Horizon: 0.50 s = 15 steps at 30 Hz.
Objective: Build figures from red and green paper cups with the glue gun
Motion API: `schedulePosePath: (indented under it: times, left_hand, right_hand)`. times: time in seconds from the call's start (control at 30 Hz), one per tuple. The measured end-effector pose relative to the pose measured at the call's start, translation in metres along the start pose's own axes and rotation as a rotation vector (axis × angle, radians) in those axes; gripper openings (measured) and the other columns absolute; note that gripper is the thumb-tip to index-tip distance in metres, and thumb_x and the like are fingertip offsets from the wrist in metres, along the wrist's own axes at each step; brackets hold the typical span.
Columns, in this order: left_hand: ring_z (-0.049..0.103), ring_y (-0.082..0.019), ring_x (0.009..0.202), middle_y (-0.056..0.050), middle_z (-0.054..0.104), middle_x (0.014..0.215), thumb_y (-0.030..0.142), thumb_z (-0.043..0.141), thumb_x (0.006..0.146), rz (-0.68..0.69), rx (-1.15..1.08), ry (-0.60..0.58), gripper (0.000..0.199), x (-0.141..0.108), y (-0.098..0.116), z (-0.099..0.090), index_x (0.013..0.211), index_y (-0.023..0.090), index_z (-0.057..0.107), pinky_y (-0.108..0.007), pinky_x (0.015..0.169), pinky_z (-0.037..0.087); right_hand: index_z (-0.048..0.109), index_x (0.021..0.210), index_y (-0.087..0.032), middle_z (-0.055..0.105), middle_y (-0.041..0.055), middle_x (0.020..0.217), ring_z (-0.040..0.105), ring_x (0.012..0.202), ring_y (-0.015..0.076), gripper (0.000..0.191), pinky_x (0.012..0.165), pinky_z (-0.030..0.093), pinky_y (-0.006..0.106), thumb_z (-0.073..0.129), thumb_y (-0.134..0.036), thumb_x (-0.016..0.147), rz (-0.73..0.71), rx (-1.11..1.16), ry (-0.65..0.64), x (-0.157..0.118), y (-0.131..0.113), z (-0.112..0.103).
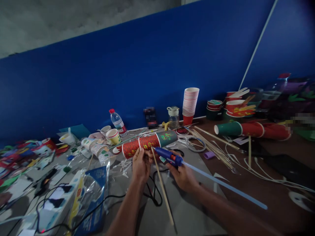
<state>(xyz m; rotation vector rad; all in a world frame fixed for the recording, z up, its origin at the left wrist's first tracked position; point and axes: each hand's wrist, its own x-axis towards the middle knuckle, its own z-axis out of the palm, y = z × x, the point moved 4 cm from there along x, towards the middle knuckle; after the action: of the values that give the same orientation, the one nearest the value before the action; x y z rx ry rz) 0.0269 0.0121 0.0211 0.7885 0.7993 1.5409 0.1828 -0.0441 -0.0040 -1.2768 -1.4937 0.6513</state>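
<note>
My left hand [142, 164] is closed on a tube of joined paper cups [149, 142], red along most of its length and green at the right end. From the tube's underside a thin wooden stick [162, 186] slants down toward me. My right hand [183, 173] grips a blue hot glue gun [169, 156], its nozzle at the top of the stick where stick and cups meet. A long translucent glue stick [226, 185] sticks out of the gun's back. My left fingers partly cover the lower side of the cups.
A tall stack of paper cups [190, 101], a glass jar [173, 118] and a water bottle [118, 123] stand along the blue partition. Another cup tube [253, 129] and several wooden sticks [214, 149] lie right. A black cable [108, 198] crosses the cluttered left side.
</note>
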Motion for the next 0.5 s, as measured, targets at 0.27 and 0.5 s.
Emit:
schedulePosePath:
  times: [0.27,0.5]
  left_hand:
    - [0.054,-0.009,0.044,0.004,0.056,0.049,0.036,0.070,0.071,0.043,-0.024,0.002,0.028,0.002,0.002,-0.001,0.061,0.017,0.052,-0.025,0.056,0.051]
    - [0.055,-0.009,0.046,0.004,0.055,0.048,0.033,0.072,0.067,0.012,-0.032,0.060,0.027,0.002,0.006,-0.005,0.059,0.017,0.052,-0.021,0.051,0.048]
  right_hand:
    - [0.054,0.126,-0.024,0.064,0.0099,0.122,0.058,0.113,0.0277,0.043,0.100,0.044,0.044,0.053,-0.035,0.085,-0.085,0.089,-0.036,-0.001,-0.006,-0.005]
    - [0.049,0.133,-0.027,0.066,0.0092,0.116,0.062,0.106,0.0283,0.048,0.091,0.051,0.043,0.052,-0.034,0.085,0.047,0.078,-0.013,-0.033,-0.063,-0.031]
